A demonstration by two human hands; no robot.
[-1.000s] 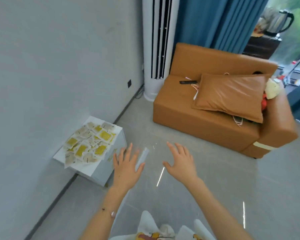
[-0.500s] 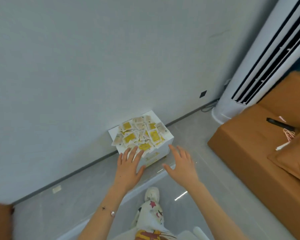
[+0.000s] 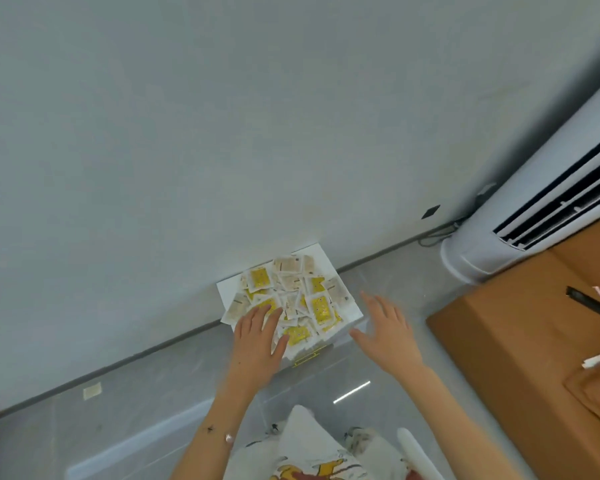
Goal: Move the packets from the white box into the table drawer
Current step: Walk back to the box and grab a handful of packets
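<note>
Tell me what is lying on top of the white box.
A loose heap of yellow and pale packets covers the white box. The open left hand hides its near corner; the right hand is beside it.

White box is sitting on the floor against the wall, heaped with yellow and pale packets. Left hand is lying flat, fingers spread over the near packets. Right hand is hovering open just beside the box. Air conditioner and brown sofa are standing to the right.
</note>
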